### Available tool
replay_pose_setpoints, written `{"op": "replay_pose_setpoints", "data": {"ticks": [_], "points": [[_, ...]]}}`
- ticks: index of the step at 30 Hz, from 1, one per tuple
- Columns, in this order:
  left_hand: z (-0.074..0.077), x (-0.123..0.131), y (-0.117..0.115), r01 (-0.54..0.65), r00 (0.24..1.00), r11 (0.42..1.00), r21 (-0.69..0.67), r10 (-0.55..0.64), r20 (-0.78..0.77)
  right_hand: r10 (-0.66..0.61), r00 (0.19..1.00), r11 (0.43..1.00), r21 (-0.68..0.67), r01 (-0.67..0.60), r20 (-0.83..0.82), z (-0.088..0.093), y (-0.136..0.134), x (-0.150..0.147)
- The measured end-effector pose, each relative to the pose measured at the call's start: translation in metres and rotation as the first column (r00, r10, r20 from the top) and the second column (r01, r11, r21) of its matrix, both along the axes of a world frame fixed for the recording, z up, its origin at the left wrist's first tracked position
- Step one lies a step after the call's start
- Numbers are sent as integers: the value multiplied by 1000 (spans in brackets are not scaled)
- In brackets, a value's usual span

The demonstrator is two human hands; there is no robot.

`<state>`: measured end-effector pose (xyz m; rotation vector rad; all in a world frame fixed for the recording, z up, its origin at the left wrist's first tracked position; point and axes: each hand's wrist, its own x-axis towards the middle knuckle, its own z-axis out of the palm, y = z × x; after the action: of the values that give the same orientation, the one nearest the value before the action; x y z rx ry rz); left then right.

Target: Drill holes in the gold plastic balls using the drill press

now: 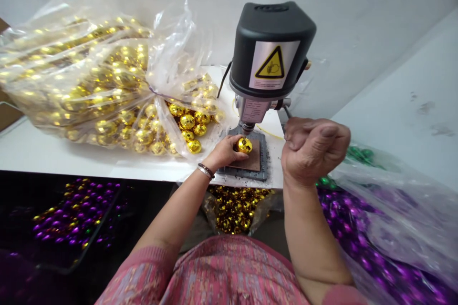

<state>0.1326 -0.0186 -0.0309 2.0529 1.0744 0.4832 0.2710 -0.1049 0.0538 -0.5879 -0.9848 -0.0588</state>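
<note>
A small black bench drill press with a yellow warning sticker stands on the white table. Under its chuck, my left hand grips a shiny gold faceted ball between thumb and fingers. The ball rests on a brown board lying over the drill's grey base. The drill bit reaches down to the top of the ball; how deep it goes I cannot tell. My right hand is closed around the feed lever at the drill's right side, the lever's end hidden by the fingers.
A large clear plastic bag of gold balls fills the table's left, spilling from its mouth. Below the table edge is an open bag of gold balls. Purple balls in plastic lie right, and mixed purple and gold balls lower left.
</note>
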Motion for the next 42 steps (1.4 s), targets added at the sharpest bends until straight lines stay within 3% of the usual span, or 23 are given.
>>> {"op": "replay_pose_setpoints", "data": {"ticks": [6, 10, 15, 22, 27, 29, 31, 33, 35, 37, 38, 40, 42], "points": [[0, 1, -3, -37, 999, 999, 10, 37, 22, 61, 998, 998, 21, -61, -17, 4, 0, -3], [2, 1, -6, 44, 997, 998, -42, -41, 71, 70, 995, 993, -90, -76, -68, 33, 0, -2], [2, -13, -18, 2, 994, 999, 36, -5, 108, 38, 995, 988, -146, -51, -92, 64, 10, 6], [6, -52, -54, 93, 987, 993, 75, -102, 126, 44, 997, 990, -133, -53, -68, 65, 12, 8], [3, -68, -80, 281, 957, 959, -31, -282, -72, 95, 990, 981, -156, -111, -105, 68, 8, 7], [2, -72, -83, 298, 942, 952, -70, -305, -139, 92, 990, 977, -183, -111, -109, 69, 6, 7], [5, -76, -77, 229, 957, 973, -28, -230, -176, 84, 991, 973, -206, -104, -106, 70, 4, 6], [13, -80, -60, 89, 977, 990, 113, -65, -205, 82, 992, 972, -213, -102, -101, 69, 1, 5], [23, -86, -37, -78, 961, 944, 321, 156, -226, 82, 992, 972, -211, -100, -94, 68, 0, 5], [33, -92, -15, -178, 889, 871, 457, 341, -305, 80, 993, 975, -202, -95, -83, 67, 1, 5], [37, -94, -7, -195, 830, 865, 463, 397, -391, 77, 994, 976, -200, -92, -81, 66, 1, 5], [40, -98, 1, -197, 715, 890, 412, 418, -560, 70, 995, 979, -187, -83, -74, 65, 2, 6], [37, -99, 0, -180, 659, 908, 379, 397, -638, 71, 996, 981, -177, -81, -60, 64, 4, 7]]}}
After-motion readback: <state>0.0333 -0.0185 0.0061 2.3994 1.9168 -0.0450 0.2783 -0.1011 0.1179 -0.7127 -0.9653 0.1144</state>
